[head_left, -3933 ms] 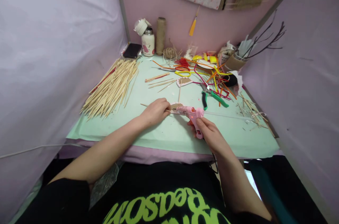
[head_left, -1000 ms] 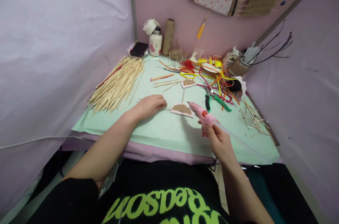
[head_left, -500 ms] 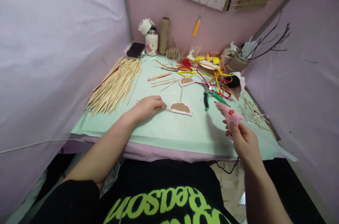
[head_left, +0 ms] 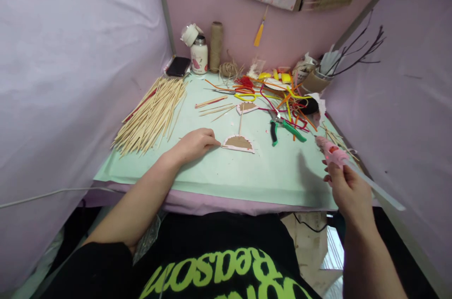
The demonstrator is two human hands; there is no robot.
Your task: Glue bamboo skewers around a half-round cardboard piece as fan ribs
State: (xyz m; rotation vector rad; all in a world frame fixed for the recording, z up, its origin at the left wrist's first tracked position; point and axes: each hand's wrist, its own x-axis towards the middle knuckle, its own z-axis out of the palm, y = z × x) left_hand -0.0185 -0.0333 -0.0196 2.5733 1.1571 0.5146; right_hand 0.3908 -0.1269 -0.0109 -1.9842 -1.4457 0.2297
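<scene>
My right hand (head_left: 349, 193) is closed around the handle of a pink glue gun (head_left: 331, 151), held in the air over the table's right front corner, nozzle pointing toward the table's middle. A clear glue stick (head_left: 379, 190) juts from its back. My left hand (head_left: 196, 143) rests on the green table cover, fingers curled and pinching a thin stick at the left tip of a small fan-shaped cardboard piece (head_left: 238, 143) with a pink edge. A second small fan piece (head_left: 246, 107) on a stick lies further back.
A big pile of bamboo sticks (head_left: 151, 113) lies at the left. Green-handled pliers (head_left: 282, 129), tangled coloured pipe cleaners (head_left: 278, 96), stick scraps (head_left: 335, 141), a phone (head_left: 177, 67), a flask (head_left: 199, 55) and a twine spool (head_left: 216, 46) fill the back and right.
My right hand has carried the glue gun away from the fan piece, rightward to the table's right edge. My left hand has stayed on the stick.
</scene>
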